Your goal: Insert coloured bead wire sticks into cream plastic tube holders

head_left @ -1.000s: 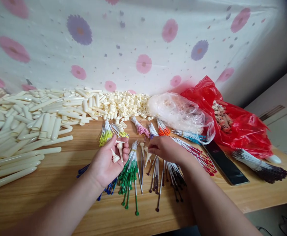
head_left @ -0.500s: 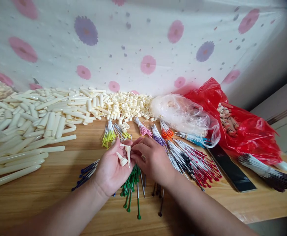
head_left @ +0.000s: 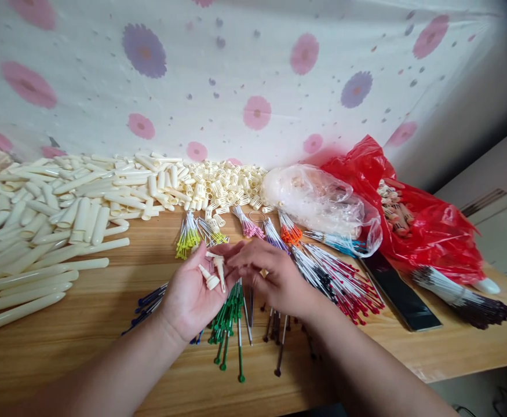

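Observation:
My left hand [head_left: 189, 298] is palm up and cupped, with a few small cream plastic parts [head_left: 210, 280] lying in it. They have narrow stems and wider collars. My right hand [head_left: 274, 277] is beside it, fingers bent and meeting the left fingertips. A small pale spot shows between its fingers, but what it holds is hidden. Green-tipped pen refills [head_left: 231, 315] lie just below the hands, dark blue-tipped refills [head_left: 146, 307] to the left, and brown-tipped refills [head_left: 279, 341] under the right wrist.
Cream plastic tubes [head_left: 79, 202] heap at the left, with small slotted cream pieces [head_left: 222, 182] behind. Yellow [head_left: 188, 237], pink [head_left: 248, 226], orange [head_left: 288, 229] and red-tipped refills [head_left: 353, 289] fan across the table. A clear bag [head_left: 318, 200], red bag [head_left: 436, 231] and black slab [head_left: 403, 295] lie right.
The whole view has shifted slightly, so things appear a little further left. My right fingers have moved a little over the left fingertips; the cream parts stay in my left palm.

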The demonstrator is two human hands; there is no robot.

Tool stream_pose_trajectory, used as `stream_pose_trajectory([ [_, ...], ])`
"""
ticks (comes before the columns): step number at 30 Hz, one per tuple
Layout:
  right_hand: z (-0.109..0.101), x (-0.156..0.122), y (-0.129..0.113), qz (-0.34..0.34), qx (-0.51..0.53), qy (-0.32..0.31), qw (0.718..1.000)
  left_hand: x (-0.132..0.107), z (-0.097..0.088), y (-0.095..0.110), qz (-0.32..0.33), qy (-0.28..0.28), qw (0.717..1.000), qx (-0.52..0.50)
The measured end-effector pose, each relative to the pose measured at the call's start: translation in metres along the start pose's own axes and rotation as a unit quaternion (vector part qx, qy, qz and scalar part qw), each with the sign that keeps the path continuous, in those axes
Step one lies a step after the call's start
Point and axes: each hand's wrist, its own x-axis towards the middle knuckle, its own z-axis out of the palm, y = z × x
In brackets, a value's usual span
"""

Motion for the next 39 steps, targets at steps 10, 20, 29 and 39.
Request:
stream_pose_trajectory([
  [10, 0.013, 0.000, -0.011, -0.019, -0.107, -0.118, 0.987, -0.006, 0.007, 0.001, -0.004, 0.007, 1.000, 0.026],
  [20, 0.018, 0.000, -0.012, -0.008, -0.140, -0.092, 0.986, -0.003, 0.008, 0.004, 0.009, 0.010, 1.000, 0.027],
  [29, 0.015, 0.001, -0.008, -0.011, -0.175, -0.011, 0.984, 0.004, -0.003, -0.005, -0.002, 0.021, 0.998, 0.064],
  [39, 0.002, -0.003, 0.005, 0.085, 0.065, 0.095, 0.990, 0.003, -0.008, -0.008, -0.002, 0.003, 0.991, 0.134],
])
